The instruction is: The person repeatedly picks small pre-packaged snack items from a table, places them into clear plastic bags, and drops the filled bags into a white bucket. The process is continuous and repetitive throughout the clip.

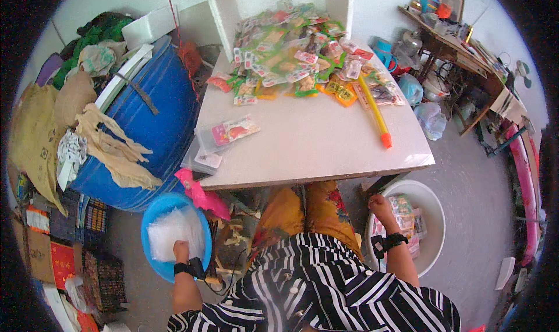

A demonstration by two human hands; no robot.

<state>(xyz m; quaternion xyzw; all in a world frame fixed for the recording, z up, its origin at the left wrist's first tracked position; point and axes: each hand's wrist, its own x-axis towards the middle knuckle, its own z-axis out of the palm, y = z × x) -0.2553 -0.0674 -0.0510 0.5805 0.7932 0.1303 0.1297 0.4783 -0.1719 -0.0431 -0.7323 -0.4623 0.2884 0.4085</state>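
Observation:
My left hand (180,250) reaches down into a blue plastic basin (208,240) at my left side. It touches a pile of clear plastic bags (163,234); its fingertips are hidden, so any grip on a bag cannot be made out. On the other side, my right hand (381,207) is over the near rim area of a white plastic tub (436,244), its fingers curled and no object visible in them. Inside that tub lie several colourful sealed packets (406,218). Both wrists wear black straps with small devices.
Before me stands a white table (305,144). A foam box (347,9) on its side spills small snack packets (284,57) over the far half. A yellow stick with an orange tip (375,113) and a clear printed pouch (229,131) lie nearer. A blue barrel (144,113) stands left.

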